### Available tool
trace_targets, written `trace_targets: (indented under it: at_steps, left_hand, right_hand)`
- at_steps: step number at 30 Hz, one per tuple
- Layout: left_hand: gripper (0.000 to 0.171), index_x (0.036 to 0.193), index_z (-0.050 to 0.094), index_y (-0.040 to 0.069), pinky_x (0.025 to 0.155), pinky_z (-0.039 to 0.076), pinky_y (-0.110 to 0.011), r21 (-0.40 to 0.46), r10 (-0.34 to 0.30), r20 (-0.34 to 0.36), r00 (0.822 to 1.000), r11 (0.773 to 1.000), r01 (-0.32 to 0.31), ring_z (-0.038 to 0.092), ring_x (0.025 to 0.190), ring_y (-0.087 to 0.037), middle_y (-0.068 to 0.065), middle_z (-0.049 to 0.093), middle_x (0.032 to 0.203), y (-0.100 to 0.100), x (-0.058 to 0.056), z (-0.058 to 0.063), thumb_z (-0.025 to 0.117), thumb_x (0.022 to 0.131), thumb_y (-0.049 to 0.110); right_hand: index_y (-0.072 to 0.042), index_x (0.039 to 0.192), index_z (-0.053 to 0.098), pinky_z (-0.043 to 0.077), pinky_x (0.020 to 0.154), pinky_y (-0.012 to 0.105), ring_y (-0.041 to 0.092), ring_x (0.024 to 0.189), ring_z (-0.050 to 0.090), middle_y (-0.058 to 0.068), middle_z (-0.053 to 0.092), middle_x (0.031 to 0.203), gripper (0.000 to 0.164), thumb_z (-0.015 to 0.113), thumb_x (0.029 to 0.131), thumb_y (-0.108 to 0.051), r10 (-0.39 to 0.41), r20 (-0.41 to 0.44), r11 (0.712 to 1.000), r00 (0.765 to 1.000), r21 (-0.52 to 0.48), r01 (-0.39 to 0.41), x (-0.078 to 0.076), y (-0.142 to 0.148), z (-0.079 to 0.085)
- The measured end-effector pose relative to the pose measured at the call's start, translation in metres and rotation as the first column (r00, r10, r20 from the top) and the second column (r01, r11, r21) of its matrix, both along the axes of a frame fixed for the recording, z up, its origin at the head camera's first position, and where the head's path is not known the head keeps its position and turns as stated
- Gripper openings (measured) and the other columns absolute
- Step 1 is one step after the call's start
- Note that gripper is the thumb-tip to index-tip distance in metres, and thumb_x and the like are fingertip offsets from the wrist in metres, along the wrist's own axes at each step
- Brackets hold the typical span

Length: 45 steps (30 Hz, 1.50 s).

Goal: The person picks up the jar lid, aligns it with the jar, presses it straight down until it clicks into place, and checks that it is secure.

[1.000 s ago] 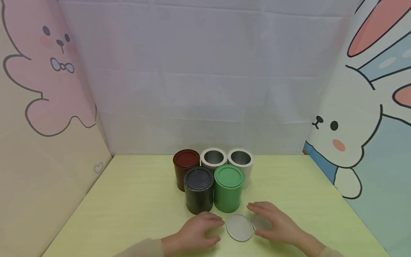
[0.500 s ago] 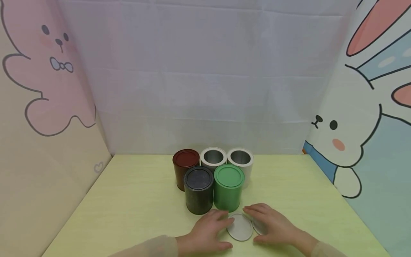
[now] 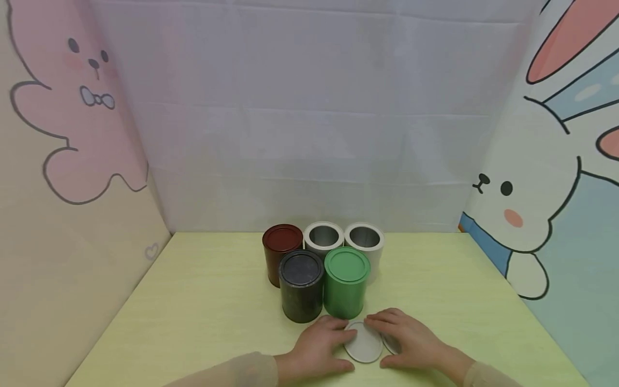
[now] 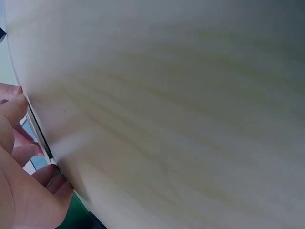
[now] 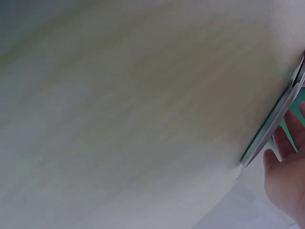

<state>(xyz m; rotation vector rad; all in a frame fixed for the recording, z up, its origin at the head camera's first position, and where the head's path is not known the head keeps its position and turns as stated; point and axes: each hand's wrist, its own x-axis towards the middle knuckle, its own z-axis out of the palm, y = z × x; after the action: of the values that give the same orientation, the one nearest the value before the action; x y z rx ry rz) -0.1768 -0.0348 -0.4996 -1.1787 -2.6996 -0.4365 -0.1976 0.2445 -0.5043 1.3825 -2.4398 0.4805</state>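
Observation:
A round white lid point(image 3: 364, 346) lies on the table in front of the green can point(image 3: 347, 279). My left hand point(image 3: 321, 346) is at its left side, thumb and fingers spread apart, with a finger over the lid's edge. To the right lies a second round lid point(image 3: 391, 345), mostly covered by my right hand point(image 3: 408, 339), whose fingers also reach the first lid's far right edge. Edge-on, a lid point(image 4: 39, 130) appears beside the left fingers in the left wrist view. A lid point(image 5: 269, 125) shows by the right fingers in the right wrist view.
Behind the lids stand a black can point(image 3: 301, 287) and the green one, both with tops on. Farther back are a dark red can point(image 3: 282, 252) and two uncovered white cans, one left point(image 3: 316, 248) and one right point(image 3: 375, 260). A white cloth wall point(image 3: 309, 134) rises behind the table point(image 3: 208, 295).
My left hand has moved right, up to the left lid's edge. My right hand has shifted slightly left and down, covering more of the right lid. The cans stay put.

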Motion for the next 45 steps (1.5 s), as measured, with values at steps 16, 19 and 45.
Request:
trace_targets:
  at_steps: [16,19,45]
  left_hand:
    - [0.055,0.117,0.076,0.023,0.091,0.046,-0.019,0.033,0.01,-0.031,0.999,0.999,-0.009,0.057,0.112,-0.011,0.005,0.067,0.123,0.004,-0.005,-0.005,0.083,0.071,0.052]
    - [0.055,0.117,0.077,0.022,0.091,0.046,-0.019,0.064,0.006,-0.026,1.0,0.998,-0.005,0.058,0.111,-0.011,0.004,0.067,0.122,0.003,-0.006,-0.006,0.084,0.071,0.052]
    - [0.053,0.115,0.076,0.008,0.096,0.048,-0.028,0.454,-0.09,0.066,0.994,0.89,0.05,0.06,0.112,-0.017,-0.002,0.068,0.121,0.001,-0.004,0.029,0.091,0.07,0.032]
  right_hand:
    - [-0.009,0.123,0.071,0.053,0.086,0.038,0.019,0.109,0.059,0.0,0.067,0.122,0.064,0.077,0.079,-0.056,-0.003,-0.015,1.0,1.0,-0.026,0.002,0.002,-0.007,0.0]
    - [-0.009,0.123,0.071,0.053,0.087,0.037,0.017,0.11,0.058,-0.001,0.067,0.123,0.063,0.076,0.08,-0.055,-0.015,0.032,0.999,0.999,-0.043,0.016,0.003,-0.007,-0.001]
    - [-0.011,0.126,0.069,0.05,0.089,0.034,0.017,0.113,0.057,0.0,0.066,0.125,0.065,0.091,0.069,-0.032,0.002,0.137,0.939,0.991,-0.341,0.045,0.015,-0.003,0.032]
